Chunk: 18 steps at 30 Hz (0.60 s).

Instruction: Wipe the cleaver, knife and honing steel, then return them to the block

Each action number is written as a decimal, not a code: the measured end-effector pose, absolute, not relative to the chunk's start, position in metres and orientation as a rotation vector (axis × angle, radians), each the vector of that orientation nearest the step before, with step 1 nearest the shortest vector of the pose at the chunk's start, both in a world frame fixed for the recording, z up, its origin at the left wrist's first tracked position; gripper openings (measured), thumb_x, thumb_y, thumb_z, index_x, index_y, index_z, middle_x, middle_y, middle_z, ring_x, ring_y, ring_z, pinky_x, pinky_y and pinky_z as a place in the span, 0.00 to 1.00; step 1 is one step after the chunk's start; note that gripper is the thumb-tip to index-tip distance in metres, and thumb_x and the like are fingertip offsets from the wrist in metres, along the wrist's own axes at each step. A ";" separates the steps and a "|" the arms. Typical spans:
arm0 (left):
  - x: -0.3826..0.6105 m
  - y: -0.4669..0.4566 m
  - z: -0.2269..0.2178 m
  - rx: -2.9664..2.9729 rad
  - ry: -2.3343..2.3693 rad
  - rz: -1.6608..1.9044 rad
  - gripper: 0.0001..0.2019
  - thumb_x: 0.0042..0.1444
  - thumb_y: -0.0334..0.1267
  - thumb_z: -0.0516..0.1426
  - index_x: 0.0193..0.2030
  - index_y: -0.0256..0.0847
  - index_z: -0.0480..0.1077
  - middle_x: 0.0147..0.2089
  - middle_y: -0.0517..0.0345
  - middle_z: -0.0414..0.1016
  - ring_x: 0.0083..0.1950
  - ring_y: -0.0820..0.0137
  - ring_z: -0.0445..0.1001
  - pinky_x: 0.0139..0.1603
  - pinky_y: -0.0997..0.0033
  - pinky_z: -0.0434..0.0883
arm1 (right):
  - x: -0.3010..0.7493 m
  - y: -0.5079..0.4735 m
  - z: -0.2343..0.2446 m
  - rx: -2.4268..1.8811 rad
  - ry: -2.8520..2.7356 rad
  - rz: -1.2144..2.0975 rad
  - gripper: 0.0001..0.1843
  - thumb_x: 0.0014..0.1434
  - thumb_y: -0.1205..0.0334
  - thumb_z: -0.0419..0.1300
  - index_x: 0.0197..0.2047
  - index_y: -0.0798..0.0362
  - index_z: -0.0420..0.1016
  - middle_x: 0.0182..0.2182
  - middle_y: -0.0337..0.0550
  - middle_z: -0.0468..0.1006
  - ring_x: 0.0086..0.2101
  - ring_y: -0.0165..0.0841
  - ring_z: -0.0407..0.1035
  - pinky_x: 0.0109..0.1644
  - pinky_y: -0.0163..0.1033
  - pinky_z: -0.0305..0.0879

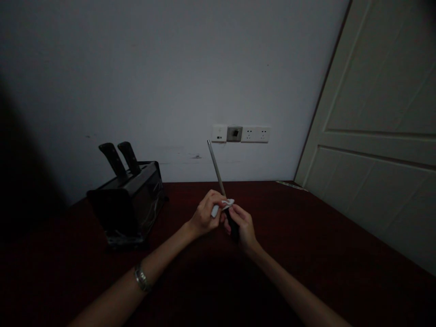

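Observation:
Above the dark red table, my right hand (243, 225) is closed around the black handle of a honing steel (217, 169). Its slim grey rod points up and slightly to the left. My left hand (207, 212) pinches a white cloth or tissue (215, 210) against the rod, close to where it meets the handle. The fingers of both hands almost touch there. Part of the handle is hidden by my right fingers. A bracelet (141, 278) circles my left wrist.
To the left stands a black knife block (145, 200) with two black-handled knives (117, 160) in it. Behind the dark red table (272, 218) rises a pale wall with sockets and switches (241, 134). A panelled white door (371, 136) borders the right side.

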<state>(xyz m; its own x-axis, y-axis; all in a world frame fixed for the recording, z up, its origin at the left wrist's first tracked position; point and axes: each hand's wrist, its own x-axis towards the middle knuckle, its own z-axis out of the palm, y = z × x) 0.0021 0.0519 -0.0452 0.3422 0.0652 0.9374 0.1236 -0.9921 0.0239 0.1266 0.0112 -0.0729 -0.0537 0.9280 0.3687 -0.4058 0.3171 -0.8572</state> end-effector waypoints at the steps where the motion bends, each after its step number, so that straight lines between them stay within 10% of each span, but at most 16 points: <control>1: 0.002 0.052 -0.045 -2.530 -0.175 -1.775 0.13 0.49 0.22 0.52 0.40 0.39 0.58 0.38 0.52 0.70 0.39 0.69 0.66 0.38 0.63 0.69 | 0.127 0.010 -0.072 -0.579 -1.146 1.214 0.14 0.54 0.53 0.55 0.27 0.56 0.65 0.12 0.33 0.64 0.12 0.22 0.54 0.15 0.28 0.48; 18: -0.001 0.050 -0.037 -2.495 -0.134 -1.705 0.12 0.50 0.22 0.51 0.40 0.40 0.59 0.37 0.53 0.70 0.37 0.70 0.68 0.37 0.65 0.70 | 0.130 0.007 -0.069 -0.548 -1.040 1.331 0.14 0.54 0.54 0.55 0.25 0.56 0.65 0.16 0.36 0.66 0.11 0.21 0.54 0.14 0.29 0.46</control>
<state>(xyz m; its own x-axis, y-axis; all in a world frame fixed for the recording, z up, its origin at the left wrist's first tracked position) -0.0010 0.0496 -0.0371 0.3629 0.0074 0.9318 0.1387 -0.9893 -0.0462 0.1305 0.0066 -0.0688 -0.0891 0.9514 0.2947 -0.5163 0.2089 -0.8305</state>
